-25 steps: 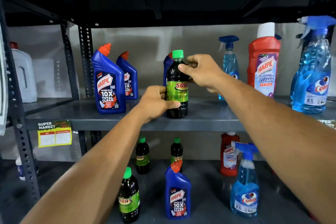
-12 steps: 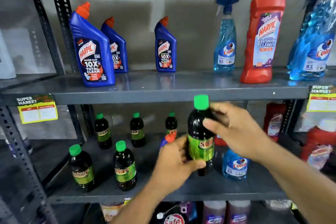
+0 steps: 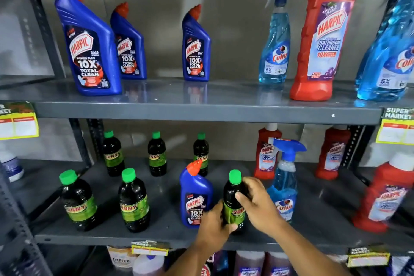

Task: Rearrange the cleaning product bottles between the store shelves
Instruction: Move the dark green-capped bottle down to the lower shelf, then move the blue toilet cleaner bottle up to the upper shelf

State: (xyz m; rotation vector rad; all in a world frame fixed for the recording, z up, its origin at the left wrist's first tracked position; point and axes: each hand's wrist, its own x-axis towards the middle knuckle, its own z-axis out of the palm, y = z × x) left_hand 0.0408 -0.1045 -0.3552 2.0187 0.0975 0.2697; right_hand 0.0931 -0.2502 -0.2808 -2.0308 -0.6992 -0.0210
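Observation:
A dark Sunny bottle [image 3: 233,195] with a green cap stands on the lower shelf [image 3: 156,236], between a blue Harpic bottle [image 3: 195,197] and a Colin spray bottle [image 3: 284,188]. My left hand [image 3: 214,227] wraps its base from the left. My right hand [image 3: 257,204] grips its shoulder from the right. Several more Sunny bottles [image 3: 133,201] stand to the left on this shelf. The upper shelf [image 3: 201,110] carries three blue Harpic bottles [image 3: 87,45], a Colin spray [image 3: 275,51] and a red Harpic bathroom cleaner [image 3: 322,38].
Red Harpic bottles [image 3: 265,154] line the right side of the lower shelf, one large one [image 3: 380,197] near the front. Yellow price tags [image 3: 18,123] hang from shelf edges. More bottles [image 3: 248,263] sit on the shelf below. A slotted steel upright [image 3: 15,219] stands at left.
Both hands carried the Sunny bottle down from the upper shelf to the lower shelf, beside the blue Harpic bottle. The camera view tilted down and moved closer.

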